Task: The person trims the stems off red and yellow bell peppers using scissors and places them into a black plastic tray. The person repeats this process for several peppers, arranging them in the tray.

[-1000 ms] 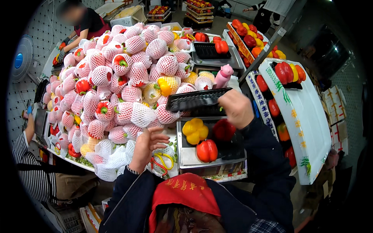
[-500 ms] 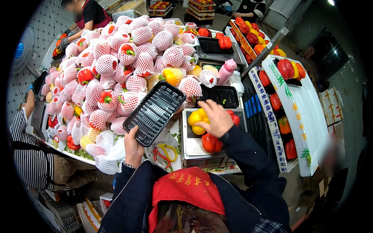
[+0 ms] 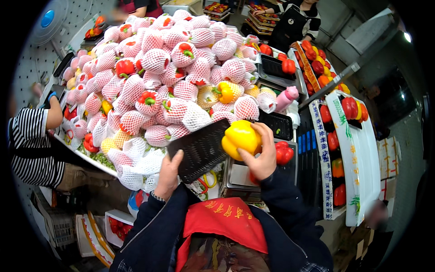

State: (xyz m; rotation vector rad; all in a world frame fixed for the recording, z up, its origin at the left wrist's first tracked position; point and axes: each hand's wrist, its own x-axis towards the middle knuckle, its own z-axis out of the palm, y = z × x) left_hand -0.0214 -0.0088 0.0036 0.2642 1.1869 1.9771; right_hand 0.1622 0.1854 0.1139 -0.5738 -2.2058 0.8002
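Netted peppers [image 3: 155, 61]: heaped ahead of me. Scale [image 3: 240, 174]: near my right wrist. Black tray [image 3: 195, 156]: tilted, clamped in my left fingers [image 3: 177, 158]. Yellow pepper [image 3: 240, 139]: clamped in my right fingers [image 3: 268, 139], at the tray's right end; contact unclear.

Fan [image 3: 47, 19]: upper left; blue hub.
Bottle [image 3: 286, 98]: pink, tilted, near the pole.
Pole [image 3: 337, 78]: grey, runs diagonally at upper right.
White foam box [image 3: 369, 170]: right side; red, yellow and orange peppers at its far end.
Stacked crates [image 3: 260, 21]: rear, beside the person in a dark apron [image 3: 292, 25].
Person in a striped shirt [image 3: 34, 140]: left edge.
White carton [image 3: 121, 215]: lower left; contains red peppers.
Grey crate [image 3: 59, 226]: lower left, slatted.
Lamp [image 3: 407, 37]: upper right, lit.
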